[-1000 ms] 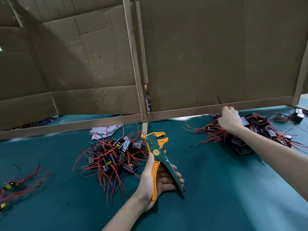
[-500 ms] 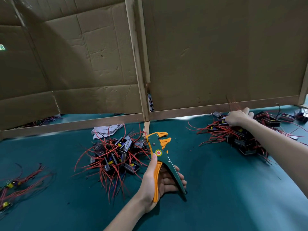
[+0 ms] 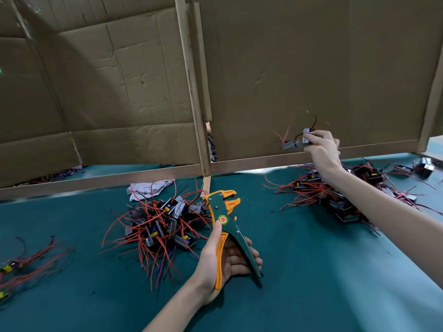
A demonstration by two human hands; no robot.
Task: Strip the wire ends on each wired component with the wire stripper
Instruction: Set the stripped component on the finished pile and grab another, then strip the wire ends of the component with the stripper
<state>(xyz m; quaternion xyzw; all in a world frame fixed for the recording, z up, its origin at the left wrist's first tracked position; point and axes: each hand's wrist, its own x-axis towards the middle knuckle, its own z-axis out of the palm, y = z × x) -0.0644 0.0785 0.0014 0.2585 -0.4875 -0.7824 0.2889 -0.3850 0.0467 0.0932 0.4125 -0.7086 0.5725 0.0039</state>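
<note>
Matt teal cloth table (image 3: 311,271), creased cardboard screen (image 3: 119,92), wooden frame (image 3: 191,92).

blurred: lifted component (image 3: 307,135) in right hand (image 3: 322,153) (wire ends unreadable) | cut off: left-edge wires (image 3: 14,267)

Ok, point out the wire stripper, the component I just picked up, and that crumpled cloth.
wire stripper (image 3: 221,220): head view, on the round red-and-yellow pivot label.
lifted component (image 3: 307,136): head view, on its grey body at the right hand's fingertips.
crumpled cloth (image 3: 148,188): head view, on its middle folds.
</note>
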